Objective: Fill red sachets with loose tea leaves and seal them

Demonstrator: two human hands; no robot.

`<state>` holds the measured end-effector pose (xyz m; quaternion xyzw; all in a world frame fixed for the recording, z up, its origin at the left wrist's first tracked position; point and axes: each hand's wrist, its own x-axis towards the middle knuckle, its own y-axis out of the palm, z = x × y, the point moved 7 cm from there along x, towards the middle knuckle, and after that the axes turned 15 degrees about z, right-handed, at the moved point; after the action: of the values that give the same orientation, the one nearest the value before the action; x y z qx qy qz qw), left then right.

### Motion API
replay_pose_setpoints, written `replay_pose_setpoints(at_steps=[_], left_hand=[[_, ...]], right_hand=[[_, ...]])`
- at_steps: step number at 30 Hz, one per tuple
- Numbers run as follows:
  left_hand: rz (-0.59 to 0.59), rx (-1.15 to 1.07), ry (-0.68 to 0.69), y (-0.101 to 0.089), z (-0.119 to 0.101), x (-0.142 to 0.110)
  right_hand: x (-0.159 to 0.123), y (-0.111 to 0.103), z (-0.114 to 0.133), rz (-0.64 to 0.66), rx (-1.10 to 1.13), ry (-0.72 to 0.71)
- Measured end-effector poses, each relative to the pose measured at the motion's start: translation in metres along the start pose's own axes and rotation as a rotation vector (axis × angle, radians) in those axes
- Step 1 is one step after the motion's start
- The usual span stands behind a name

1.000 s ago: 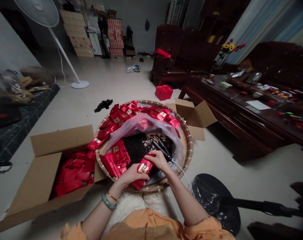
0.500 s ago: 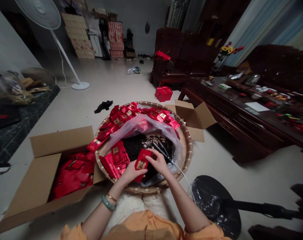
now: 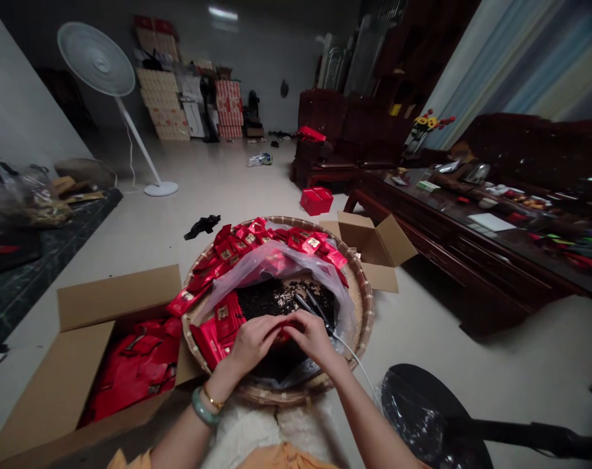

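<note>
Both hands meet above a round woven bamboo tray [image 3: 368,306]. My left hand [image 3: 253,344] and my right hand [image 3: 311,335] pinch the top edge of a small red packet [image 3: 286,324] between thumbs and fingers; most of it is hidden by the hands. Beneath lies a clear plastic sheet [image 3: 345,306] with dark loose leaves [image 3: 261,298] on it. A black two-armed tool [image 3: 315,306] with a white cord rests beside my right hand. Flat red packets [image 3: 222,326] stand in a stack left of my left hand. Filled red packets [image 3: 249,240] are heaped along the far rim.
An open carton [image 3: 83,365] of red packets stands at left, another open carton [image 3: 368,244] at far right of the tray. A black round stand base [image 3: 422,410] lies right. Beyond are a red box [image 3: 316,200], a white fan [image 3: 161,189] and a dark wooden table [image 3: 422,215].
My hands have moved from the packet's face and side to its top edge, both now pinching there. The packet's printed front is no longer visible. The view has tilted up slightly.
</note>
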<state>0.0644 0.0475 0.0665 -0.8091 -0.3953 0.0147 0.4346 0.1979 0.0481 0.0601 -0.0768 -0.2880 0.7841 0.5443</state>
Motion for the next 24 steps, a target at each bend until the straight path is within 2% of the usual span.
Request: replay_pose_setpoints(at_steps=[5,10,12,17,19,21,24], left_hand=[[-0.083,0.3,0.1,-0.006,-0.015,-0.003],[-0.221,0.397,0.029,-0.008,-0.023,-0.008],[-0.235,0.391,-0.019,-0.006,-0.021,-0.008],[-0.154,0.283,-0.14,0.006,-0.003,-0.001],[-0.166,0.184,-0.207,0.008,0.007,-0.002],[-0.221,0.055,-0.307,0.006,0.019,-0.005],[-0.327,-0.193,-0.471,0.003,0.038,-0.014]], right_hand=[[-0.005,-0.007,-0.002,-0.107,0.036,0.003],[-0.009,-0.009,0.002,-0.17,0.018,-0.006],[-0.008,-0.007,0.004,-0.17,0.011,-0.022],[-0.004,0.006,0.012,-0.095,-0.054,-0.072],[-0.002,0.007,0.014,-0.089,-0.056,-0.087],[-0.004,0.002,0.012,-0.17,-0.029,-0.086],[-0.015,-0.013,-0.006,-0.436,0.099,-0.017]])
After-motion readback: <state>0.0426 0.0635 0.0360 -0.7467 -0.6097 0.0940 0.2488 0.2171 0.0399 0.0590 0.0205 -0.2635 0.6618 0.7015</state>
